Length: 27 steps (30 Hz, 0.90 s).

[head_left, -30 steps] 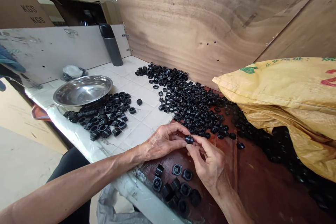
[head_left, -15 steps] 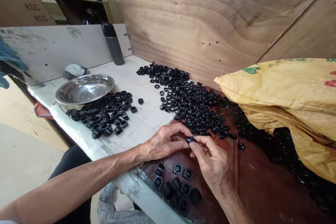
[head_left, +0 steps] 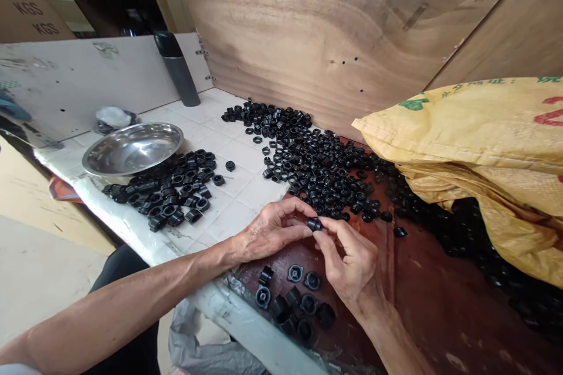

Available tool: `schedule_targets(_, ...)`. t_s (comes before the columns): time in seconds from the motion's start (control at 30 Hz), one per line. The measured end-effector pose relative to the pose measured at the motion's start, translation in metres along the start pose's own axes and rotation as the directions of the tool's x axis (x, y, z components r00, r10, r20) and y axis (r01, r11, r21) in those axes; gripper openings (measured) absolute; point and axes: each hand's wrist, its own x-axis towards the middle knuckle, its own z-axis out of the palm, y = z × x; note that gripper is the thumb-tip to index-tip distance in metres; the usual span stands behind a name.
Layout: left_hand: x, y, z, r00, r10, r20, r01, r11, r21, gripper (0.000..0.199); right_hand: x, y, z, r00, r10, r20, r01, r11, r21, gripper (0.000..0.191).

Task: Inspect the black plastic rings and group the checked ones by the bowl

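Observation:
Between my two hands is a small black plastic cap (head_left: pixel 314 224), pinched at the fingertips. My left hand (head_left: pixel 275 225) grips it from the left with thumb and forefinger. From the right, my right hand (head_left: pixel 352 255) closes thumb and fingers on the same piece. Below the hands, on the dark red board, lies a group of larger black caps (head_left: pixel 308 303), some showing their open insides. Just beyond my fingers spreads a big heap of small black rings (head_left: pixel 321 167). Whether the held piece is one part or two joined parts, I cannot tell.
A steel bowl (head_left: pixel 132 149) rests beside a pile of black caps (head_left: pixel 176 187) on the white tiled surface. Behind stands a dark flask (head_left: pixel 176 70). A yellow woven sack (head_left: pixel 466 135) spills black parts at right. A wooden panel (head_left: pixel 329 23) closes the back.
The camera view has shifted slightly, so the scene sits a little further left and higher. Both hands keep hold of the small cap, which looks turned a little between the fingertips.

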Motion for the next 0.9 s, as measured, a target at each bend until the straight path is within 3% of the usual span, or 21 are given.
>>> schedule_targets(0.17,0.0,0.001,-0.001,1.0,0.004,0.011,-0.004,1.0,0.009,0.029,0.001,0.001,0.0,0.998,0.066,-0.005,-0.067,0.996,-0.062,0.047)
schedule_targets(0.3,0.0,0.003,-0.001,0.999,0.003,-0.04,-0.002,1.0,0.009,0.027,0.0,-0.006,0.0,0.995,0.1,0.029,-0.099,0.995,-0.023,0.034)
schedule_targets(0.4,0.0,0.005,-0.002,0.998,-0.012,-0.062,0.014,1.0,0.027,0.027,-0.001,-0.01,0.001,0.997,0.056,0.053,-0.055,0.998,-0.019,0.037)
schedule_targets(0.53,0.0,0.005,-0.003,0.997,-0.001,-0.073,0.004,0.999,0.042,0.027,0.001,-0.013,0.001,0.996,0.088,-0.001,-0.088,0.996,0.034,0.021)
schedule_targets(0.67,0.0,0.006,-0.003,0.997,-0.001,-0.075,0.004,0.999,0.047,0.026,0.003,-0.015,-0.002,0.995,0.087,0.043,-0.087,0.996,-0.011,0.034)
schedule_targets(0.77,-0.001,0.005,-0.002,0.998,0.003,-0.059,-0.001,0.999,0.034,0.027,0.004,-0.014,-0.002,0.992,0.123,0.005,-0.123,0.991,0.049,0.019)
schedule_targets(0.9,-0.001,0.002,-0.001,0.999,0.03,-0.035,-0.029,0.999,0.042,0.026,0.001,-0.006,0.002,0.983,0.181,0.028,-0.183,0.978,0.102,0.018)
